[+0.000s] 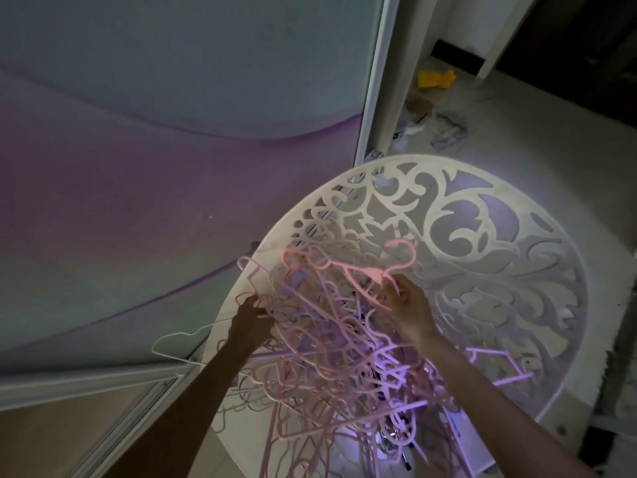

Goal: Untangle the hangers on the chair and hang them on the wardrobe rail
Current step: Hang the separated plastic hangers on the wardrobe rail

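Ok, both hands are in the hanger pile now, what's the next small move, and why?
Probably lift the top pink hanger gently with the right hand while the left hand holds the pile down. That hanger lies uppermost against the chair back, yet its lower arm dips among the others, so it may snag.

Tangled heap of thin plastic hangers [331,346]: mostly pale pink, several lilac to violet where the light falls on them.
Single thin wire hanger [172,343] at the heap's left edge: white.
Round openwork chair back [458,232]: cream-white, cut through in a scrolling leaf-and-flourish pattern, the gaps showing grey-lilac.
Large sliding wardrobe door panel [155,139]: pale grey-green above, a broad mauve wave band across the middle, grey-green again below; frame white.
Crumpled scrap on the floor [436,78]: bright yellow.
Floor [551,132]: off-white.
Lower-left panel [62,436]: light tan.
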Available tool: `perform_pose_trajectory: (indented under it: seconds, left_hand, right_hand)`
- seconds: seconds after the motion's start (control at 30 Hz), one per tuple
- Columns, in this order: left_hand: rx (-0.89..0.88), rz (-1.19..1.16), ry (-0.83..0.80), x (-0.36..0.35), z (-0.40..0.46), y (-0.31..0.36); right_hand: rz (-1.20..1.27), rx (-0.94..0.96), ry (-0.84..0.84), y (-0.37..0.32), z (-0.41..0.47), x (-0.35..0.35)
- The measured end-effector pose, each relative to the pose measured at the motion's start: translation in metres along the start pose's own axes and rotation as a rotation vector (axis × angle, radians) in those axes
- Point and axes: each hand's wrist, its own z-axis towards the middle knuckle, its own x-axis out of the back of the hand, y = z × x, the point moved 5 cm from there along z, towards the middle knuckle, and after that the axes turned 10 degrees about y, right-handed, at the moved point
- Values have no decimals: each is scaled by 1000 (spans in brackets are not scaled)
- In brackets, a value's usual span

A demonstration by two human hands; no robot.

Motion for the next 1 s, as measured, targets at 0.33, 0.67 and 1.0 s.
perform_pose_trajectory:
  seconds: [0.33, 0.67, 1.0]
  left_hand:
    - [-424, 307, -51, 14, -67, 9]
    - [-411, 762, -117, 34, -116, -41]
    - [150, -277, -550, 53, -196, -71]
  right_hand:
    - [-657, 453, -78, 20, -61, 56]
    - [-1081, 766, 26, 30, -81, 51]
    - [-821, 922, 204, -9, -112, 86]
